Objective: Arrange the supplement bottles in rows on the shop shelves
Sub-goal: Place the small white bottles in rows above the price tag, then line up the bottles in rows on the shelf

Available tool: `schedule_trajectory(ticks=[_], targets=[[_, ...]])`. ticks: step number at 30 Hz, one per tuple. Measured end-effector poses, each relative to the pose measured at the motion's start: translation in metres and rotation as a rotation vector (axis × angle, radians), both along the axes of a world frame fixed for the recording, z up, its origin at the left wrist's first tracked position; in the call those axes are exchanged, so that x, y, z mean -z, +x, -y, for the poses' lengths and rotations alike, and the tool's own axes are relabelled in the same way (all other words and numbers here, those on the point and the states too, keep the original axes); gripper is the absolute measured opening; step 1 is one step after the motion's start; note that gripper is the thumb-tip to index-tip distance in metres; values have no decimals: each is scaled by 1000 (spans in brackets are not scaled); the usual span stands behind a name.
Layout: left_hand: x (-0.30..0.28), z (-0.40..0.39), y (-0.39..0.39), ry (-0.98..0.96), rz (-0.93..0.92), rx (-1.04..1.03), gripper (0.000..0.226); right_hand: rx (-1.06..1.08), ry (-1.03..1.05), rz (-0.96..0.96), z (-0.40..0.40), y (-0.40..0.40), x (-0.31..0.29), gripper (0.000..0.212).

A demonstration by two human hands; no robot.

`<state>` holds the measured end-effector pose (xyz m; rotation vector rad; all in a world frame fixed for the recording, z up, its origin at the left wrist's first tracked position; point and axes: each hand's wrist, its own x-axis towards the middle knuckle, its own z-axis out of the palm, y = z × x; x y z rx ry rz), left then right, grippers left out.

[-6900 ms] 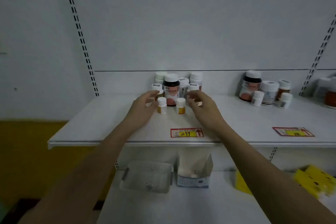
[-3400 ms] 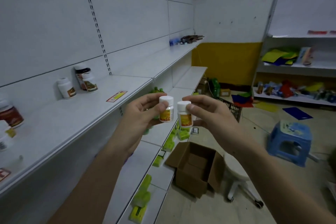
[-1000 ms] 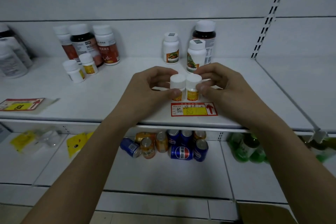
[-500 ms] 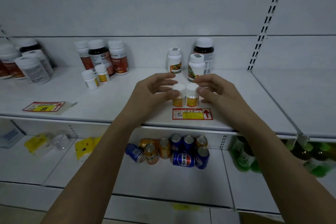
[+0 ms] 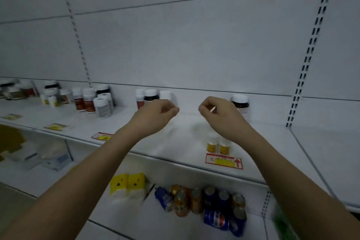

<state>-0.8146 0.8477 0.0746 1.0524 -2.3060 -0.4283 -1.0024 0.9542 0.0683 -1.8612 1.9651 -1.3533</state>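
Observation:
Two small white supplement bottles with yellow labels (image 5: 218,144) stand side by side near the front of the white shelf (image 5: 175,162), just behind a red and yellow price tag (image 5: 224,160). My left hand (image 5: 157,111) and my right hand (image 5: 218,112) hover above the shelf, apart from each other, fingers loosely curled and holding nothing. My right wrist hides part of the two bottles' caps. A large dark bottle with a white cap (image 5: 240,103) stands at the back, behind my right hand. Three bottles (image 5: 151,96) stand behind my left hand.
More supplement bottles (image 5: 93,101) are grouped further left along the shelf, with several more (image 5: 50,93) at the far left. Price tags (image 5: 102,136) lie along the front edge. The lower shelf holds drink cans (image 5: 204,204) and yellow packs (image 5: 127,183). A slotted upright (image 5: 305,60) rises on the right.
Both hands have let go of the two small bottles, which now stand on the shelf, and have lifted up and apart. My view has swung left and upward.

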Motion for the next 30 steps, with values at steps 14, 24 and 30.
schedule_trajectory(ticks=[14,24,30], targets=[[11,44,243,13,8,-349,22,-409,150,-144,116,249,1,20],[27,104,461,92,118,-497,23,-542,187,-143,217,466,13,20],[10,141,561,66,148,-610,30,-624,203,-206,278,572,5,18]])
